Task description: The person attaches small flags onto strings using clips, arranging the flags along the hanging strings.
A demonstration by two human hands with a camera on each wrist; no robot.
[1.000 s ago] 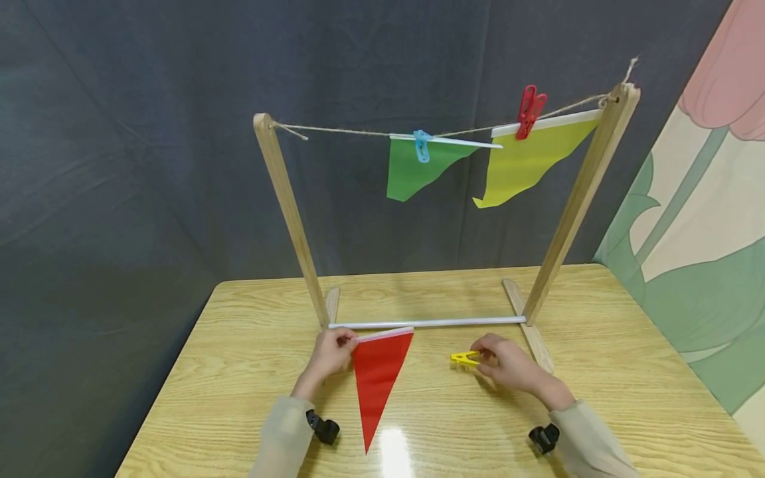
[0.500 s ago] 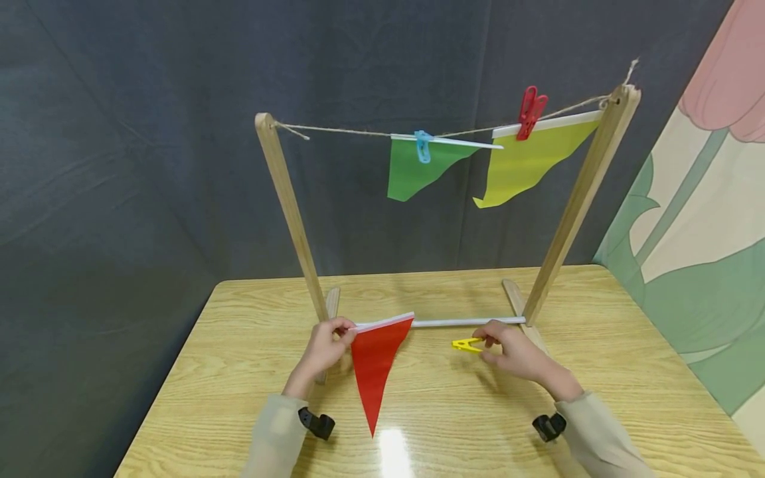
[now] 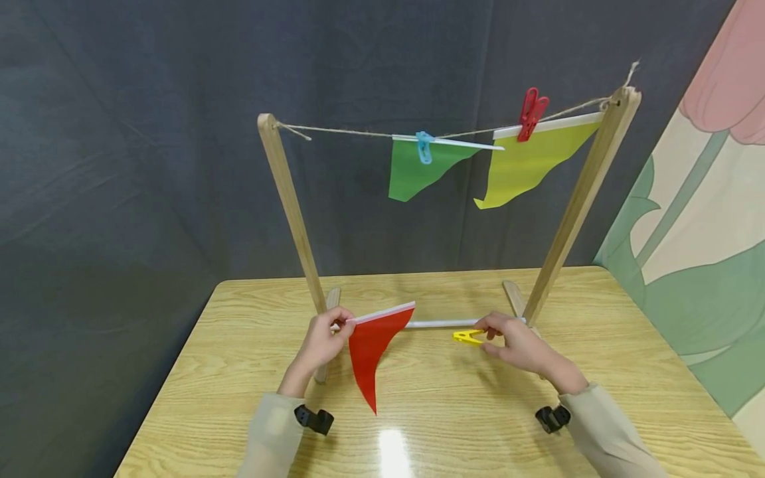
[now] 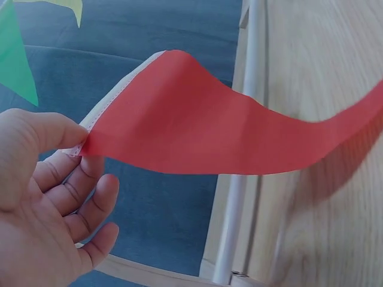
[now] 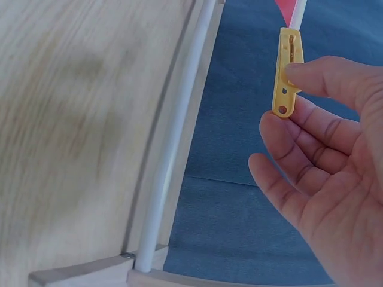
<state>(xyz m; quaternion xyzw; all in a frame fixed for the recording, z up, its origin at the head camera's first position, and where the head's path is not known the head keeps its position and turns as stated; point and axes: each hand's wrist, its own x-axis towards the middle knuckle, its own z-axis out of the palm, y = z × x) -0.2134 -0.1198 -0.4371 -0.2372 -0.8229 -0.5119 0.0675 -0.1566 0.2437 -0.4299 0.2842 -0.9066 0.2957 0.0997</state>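
Observation:
My left hand (image 3: pixel 323 338) pinches a red triangular pennant (image 3: pixel 376 338) by one end of its white top edge, between thumb and index finger. The pennant's body droops and curves, its tip pointing down toward me. To the right, my right hand (image 3: pixel 516 342) pinches a yellow clothespin (image 3: pixel 468 337) by its handle end, the nose facing the pennant. In the right wrist view the thumb lies across the clothespin (image 5: pixel 286 72). Up on the twine (image 3: pixel 352 131), a blue clothespin (image 3: pixel 424 147) holds a green pennant (image 3: pixel 412 174) and a red clothespin (image 3: pixel 530 116) holds a yellow pennant (image 3: pixel 520 166).
Two wooden posts (image 3: pixel 291 209) carry the twine, the right post (image 3: pixel 582 199) leaning outward. A white rod (image 3: pixel 439 324) joins their feet low behind my hands. The wood-grain table (image 3: pixel 430 425) lies below, a dark curtain (image 3: pixel 370 232) behind, a painted wall (image 3: pixel 711 232) at right.
Both hands have risen and moved forward with the red pennant and yellow clothespin. The pennant's top edge now overlaps the white rod, and its tip bends more. The hanging pennants stay put.

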